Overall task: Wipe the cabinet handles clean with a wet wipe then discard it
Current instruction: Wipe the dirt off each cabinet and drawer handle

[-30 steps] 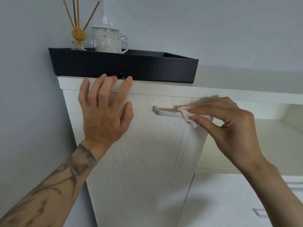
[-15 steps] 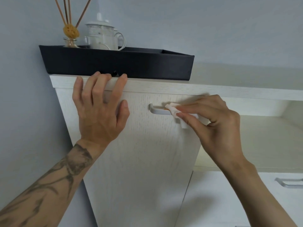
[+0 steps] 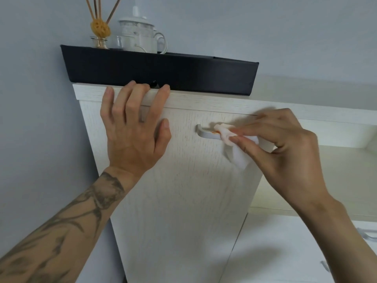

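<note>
Overhead, we pressed our left hand (image 3: 132, 137) open, fingers spread, against the cabinet door (image 3: 183, 190), while our right hand (image 3: 285, 152) pinched the wet wipe (image 3: 238, 154) around the handle (image 3: 206, 134). We judged it best to drag the wipe leftward over the orange smear (image 3: 214, 131). The black tray (image 3: 163, 75) on top held a reed diffuser (image 3: 100, 29) and a white lidded jug (image 3: 140, 37).

This looks like a room in a home. A white wood-grain cabinet (image 3: 183, 201) with metal handles (image 3: 206, 134) stands against a plain pale wall (image 3: 36, 119), with an open shelf (image 3: 336, 170) and drawers (image 3: 285, 252) beside it. On top sits a black tray (image 3: 163, 74) holding a reed diffuser (image 3: 100, 31), a small glass (image 3: 118, 42) and a white lidded teapot (image 3: 138, 37).
</note>
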Tool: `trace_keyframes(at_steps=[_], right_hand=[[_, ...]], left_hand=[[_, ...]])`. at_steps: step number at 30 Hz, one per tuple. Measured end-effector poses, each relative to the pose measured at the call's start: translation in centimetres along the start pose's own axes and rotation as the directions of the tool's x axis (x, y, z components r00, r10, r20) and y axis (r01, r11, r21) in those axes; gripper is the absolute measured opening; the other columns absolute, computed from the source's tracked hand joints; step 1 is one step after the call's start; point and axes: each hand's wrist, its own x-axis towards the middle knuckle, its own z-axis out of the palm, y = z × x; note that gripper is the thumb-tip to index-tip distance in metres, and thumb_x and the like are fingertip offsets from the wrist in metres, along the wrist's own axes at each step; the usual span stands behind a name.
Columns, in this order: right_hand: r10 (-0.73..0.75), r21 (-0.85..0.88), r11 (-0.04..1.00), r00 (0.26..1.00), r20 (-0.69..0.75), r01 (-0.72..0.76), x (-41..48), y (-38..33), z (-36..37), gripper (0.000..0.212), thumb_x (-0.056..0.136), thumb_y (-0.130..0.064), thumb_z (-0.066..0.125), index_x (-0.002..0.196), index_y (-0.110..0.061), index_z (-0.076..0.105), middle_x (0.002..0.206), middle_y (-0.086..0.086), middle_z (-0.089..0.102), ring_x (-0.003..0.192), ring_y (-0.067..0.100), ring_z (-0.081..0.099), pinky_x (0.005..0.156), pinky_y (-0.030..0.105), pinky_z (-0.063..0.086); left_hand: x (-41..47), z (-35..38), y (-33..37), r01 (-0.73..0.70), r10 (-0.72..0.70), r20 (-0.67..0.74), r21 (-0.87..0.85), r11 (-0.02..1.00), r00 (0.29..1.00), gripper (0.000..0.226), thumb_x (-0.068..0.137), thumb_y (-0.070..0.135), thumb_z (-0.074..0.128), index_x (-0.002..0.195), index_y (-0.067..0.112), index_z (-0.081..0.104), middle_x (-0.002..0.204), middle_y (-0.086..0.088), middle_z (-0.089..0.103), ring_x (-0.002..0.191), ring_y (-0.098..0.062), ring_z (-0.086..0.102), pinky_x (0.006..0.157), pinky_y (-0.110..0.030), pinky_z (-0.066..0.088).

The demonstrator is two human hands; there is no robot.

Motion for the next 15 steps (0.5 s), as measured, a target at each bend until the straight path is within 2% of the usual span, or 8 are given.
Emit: trace_keyframes(at_steps=[2,5,7,12,15], right_hand=[[0.024,0.005,1.000,0.999,-0.028,-0.024,-0.2,-0.5,0.2,0.016,0.097,-0.029,0.078,0.108,-0.041,0.077,0.109,-0.033,0.067,0.112,0.003,0.057,0.092,0.017,0.044],[-0.003,0.016,1.000,1.000,0.001,0.003,0.4,-1.1,1.4,0.011,0.098,-0.030,0.076,0.106,-0.038,0.078,0.106,-0.031,0.067,0.112,0.004,0.057,0.096,0.034,0.048],[-0.034,0.002,0.999,0.998,0.045,0.034,0.6,-0.9,1.2,0.010,0.099,-0.030,0.076,0.106,-0.036,0.079,0.105,-0.030,0.067,0.112,0.007,0.057,0.095,0.042,0.049],[0.041,0.021,0.999,0.999,-0.016,-0.041,0.2,-1.0,0.7,0.009,0.096,-0.032,0.078,0.103,-0.036,0.079,0.103,-0.019,0.073,0.109,0.007,0.058,0.090,0.036,0.051],[-0.010,0.038,0.999,0.999,0.033,0.009,1.3,-2.0,2.2,0.014,0.096,-0.036,0.073,0.103,-0.028,0.082,0.100,-0.020,0.068,0.108,0.008,0.057,0.091,0.033,0.050]], left_hand=[[0.0,0.0,0.0,0.000,0.000,0.002,0.010,1.000,1.000,0.050,0.108,0.036,0.038,0.156,0.022,0.041,0.148,-0.012,0.037,0.143,-0.033,0.038,0.125,-0.058,0.024],[0.0,0.1,0.0,-0.006,0.006,-0.001,0.014,1.000,1.000,0.050,0.108,0.036,0.038,0.156,0.022,0.041,0.148,-0.012,0.037,0.143,-0.033,0.038,0.125,-0.057,0.024],[0.0,0.1,0.0,-0.004,0.004,-0.003,0.010,1.000,1.000,0.050,0.108,0.036,0.038,0.156,0.022,0.042,0.148,-0.011,0.037,0.143,-0.033,0.038,0.125,-0.057,0.024],[-0.1,0.0,0.0,0.001,-0.001,-0.001,0.017,1.000,1.000,0.050,0.108,0.036,0.038,0.156,0.022,0.041,0.149,-0.011,0.036,0.143,-0.033,0.037,0.125,-0.057,0.023],[0.0,0.0,0.1,0.007,-0.007,0.002,0.006,1.000,1.000,0.049,0.108,0.036,0.038,0.156,0.022,0.041,0.148,-0.011,0.036,0.142,-0.033,0.037,0.125,-0.057,0.023]])
